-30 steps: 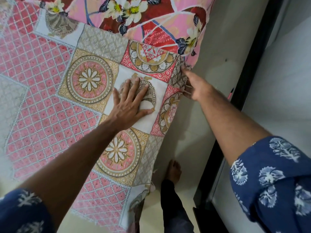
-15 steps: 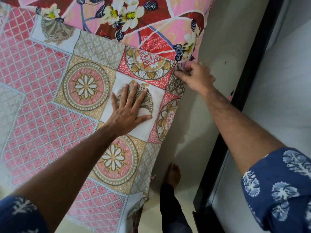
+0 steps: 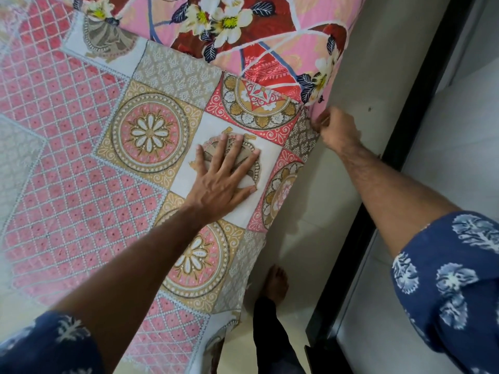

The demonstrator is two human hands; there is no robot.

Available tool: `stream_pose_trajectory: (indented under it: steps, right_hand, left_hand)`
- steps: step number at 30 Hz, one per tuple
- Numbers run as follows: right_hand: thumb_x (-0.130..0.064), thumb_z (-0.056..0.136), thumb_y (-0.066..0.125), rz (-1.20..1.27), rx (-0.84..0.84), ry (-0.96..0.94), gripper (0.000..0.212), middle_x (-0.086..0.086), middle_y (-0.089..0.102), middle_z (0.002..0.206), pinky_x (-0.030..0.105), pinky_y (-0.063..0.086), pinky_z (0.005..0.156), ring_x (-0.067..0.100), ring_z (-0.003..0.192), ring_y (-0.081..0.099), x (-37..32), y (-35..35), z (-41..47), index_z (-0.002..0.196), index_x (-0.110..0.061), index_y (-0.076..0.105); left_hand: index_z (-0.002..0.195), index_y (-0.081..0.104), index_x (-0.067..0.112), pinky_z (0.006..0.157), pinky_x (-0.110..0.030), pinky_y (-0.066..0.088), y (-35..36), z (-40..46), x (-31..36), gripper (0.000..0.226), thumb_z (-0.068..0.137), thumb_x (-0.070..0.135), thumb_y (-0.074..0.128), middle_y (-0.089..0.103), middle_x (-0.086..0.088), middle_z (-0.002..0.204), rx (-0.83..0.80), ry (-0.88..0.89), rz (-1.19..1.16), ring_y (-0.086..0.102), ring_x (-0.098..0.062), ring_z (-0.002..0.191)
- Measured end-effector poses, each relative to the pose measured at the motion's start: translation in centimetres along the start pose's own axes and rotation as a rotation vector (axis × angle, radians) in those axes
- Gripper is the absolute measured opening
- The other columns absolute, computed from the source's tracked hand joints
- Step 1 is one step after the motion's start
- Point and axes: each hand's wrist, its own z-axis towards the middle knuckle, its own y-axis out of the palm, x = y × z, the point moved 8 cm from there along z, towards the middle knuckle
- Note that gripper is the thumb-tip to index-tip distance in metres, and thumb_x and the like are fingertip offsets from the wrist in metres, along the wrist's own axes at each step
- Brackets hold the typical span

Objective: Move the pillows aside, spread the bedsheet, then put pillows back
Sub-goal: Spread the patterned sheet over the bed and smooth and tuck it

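A patchwork-print bedsheet (image 3: 89, 168), pink lattice panels bordered by squares with round floral medallions, covers the bed and fills most of the view, its right edge hanging down the side of the mattress toward the pale floor (image 3: 310, 211). At the head of the bed a pink pillow (image 3: 270, 31) with white flowers and dark red patches lies on the sheet, its lower edge overlapping the border squares. The left hand (image 3: 224, 182) rests flat on a white square near the bed's right edge, fingers straight and spread, pressing the sheet down. The right hand (image 3: 337, 130) is at the sheet's edge just below the pillow's corner, fingers curled and pinching the fabric there. Both forearms come out of blue sleeves with a white print. A bare foot (image 3: 276, 283) stands on the floor beside the bed, next to a black frame (image 3: 378, 211).
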Motion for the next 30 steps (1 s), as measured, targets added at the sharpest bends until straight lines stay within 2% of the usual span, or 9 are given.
stream_pose_trajectory:
  steps: [3, 6, 9, 11, 15, 20, 26, 27, 30]
  right_hand:
    - [-0.008, 0.088, 0.066, -0.156, 0.274, -0.071, 0.029, 0.005, 0.061, 0.123, 0.047, 0.048, 0.095, 0.026, 0.117, 0.055, -2.1, -3.3, -1.6, 0.115, -0.019, 0.060]
    - [-0.005, 0.088, 0.056, -0.156, 0.436, -0.592, 0.034, 0.011, 0.057, 0.126, 0.040, 0.047, 0.095, 0.028, 0.117, 0.052, -9.9, -3.6, -7.2, 0.121, -0.011, 0.058]
    - [-0.015, 0.094, 0.055, -0.230, 0.189, -0.972, 0.040, 0.011, 0.056, 0.136, 0.042, 0.041, 0.108, 0.027, 0.127, 0.051, -15.8, 2.9, -13.8, 0.134, -0.009, 0.055]
    - [-0.034, 0.101, 0.049, -0.454, 0.032, -1.066, 0.051, 0.009, 0.045, 0.152, 0.047, 0.030, 0.118, 0.026, 0.141, 0.039, -16.9, 8.7, -16.5, 0.147, -0.013, 0.045]
    - [-0.056, 0.103, 0.030, -0.619, 0.053, -0.979, 0.063, 0.003, 0.028, 0.165, 0.055, 0.015, 0.123, 0.024, 0.153, 0.023, -15.3, 12.4, -15.6, 0.156, -0.021, 0.034]
    - [-0.067, 0.100, 0.025, -0.538, 0.245, -0.496, 0.072, 0.008, 0.008, 0.169, 0.061, 0.005, 0.122, 0.033, 0.155, 0.007, -11.2, 7.8, -11.1, 0.161, -0.030, 0.014]
    - [-0.059, 0.094, 0.030, -0.175, 0.308, -0.026, 0.086, 0.023, 0.010, 0.166, 0.060, 0.014, 0.122, 0.040, 0.153, 0.013, -7.6, 5.6, -10.9, 0.160, -0.007, 0.011]
    - [-0.054, 0.097, 0.032, -0.223, 0.322, -0.122, 0.083, 0.024, 0.010, 0.166, 0.059, 0.012, 0.123, 0.040, 0.154, 0.011, -8.9, 6.1, -12.2, 0.159, -0.004, 0.013]
    - [-0.044, 0.104, 0.040, -0.427, 0.138, -0.843, 0.069, 0.017, 0.015, 0.167, 0.056, 0.009, 0.124, 0.033, 0.155, 0.010, -15.5, 11.5, -19.5, 0.159, -0.008, 0.020]
  left_hand:
    - [0.162, 0.011, 0.029, 0.116, -0.072, 0.008, -0.1, 0.0, 1.0, 0.067, 0.104, 0.061, 0.019, 0.003, -0.009, 0.170, 0.001, 0.118, -0.017, 0.000, -0.033, 0.156]
    - [0.161, 0.021, 0.024, 0.124, -0.061, 0.005, -1.2, -1.1, 0.7, 0.061, 0.107, 0.053, 0.018, 0.013, -0.007, 0.169, 0.050, 0.224, -0.143, 0.009, -0.024, 0.157]
    - [0.158, 0.023, 0.025, 0.123, -0.061, 0.008, -2.1, -3.4, -5.6, 0.055, 0.107, 0.044, 0.021, 0.020, -0.005, 0.168, 0.172, -0.189, -0.256, 0.016, -0.021, 0.156]
    - [0.159, 0.024, 0.023, 0.123, -0.061, 0.007, -1.7, -6.8, -10.1, 0.058, 0.104, 0.043, 0.023, 0.019, -0.004, 0.168, 0.180, -0.411, -0.227, 0.015, -0.021, 0.155]
    - [0.161, 0.015, 0.026, 0.124, -0.059, 0.003, 0.9, -13.7, -14.2, 0.064, 0.103, 0.052, 0.021, 0.008, 0.002, 0.170, 0.056, -0.451, -0.219, 0.004, -0.018, 0.157]
    - [0.163, 0.004, 0.021, 0.123, -0.063, 0.003, 3.7, -19.9, -14.1, 0.071, 0.103, 0.057, 0.015, -0.002, -0.003, 0.171, -0.046, -0.399, -0.126, -0.004, -0.026, 0.157]
    - [0.162, 0.013, 0.015, 0.117, -0.071, 0.012, 4.1, -21.1, -10.2, 0.073, 0.104, 0.059, 0.018, 0.009, -0.009, 0.170, -0.023, -0.221, -0.099, 0.006, -0.031, 0.157]
    - [0.162, 0.012, 0.016, 0.116, -0.071, 0.012, 4.2, -21.3, -9.3, 0.073, 0.104, 0.059, 0.018, 0.008, -0.009, 0.170, -0.022, -0.174, -0.087, 0.006, -0.031, 0.156]
    - [0.162, 0.008, 0.023, 0.118, -0.071, 0.008, 4.6, -22.9, -5.4, 0.071, 0.104, 0.059, 0.026, 0.004, -0.011, 0.170, -0.011, 0.006, -0.079, 0.002, -0.035, 0.156]
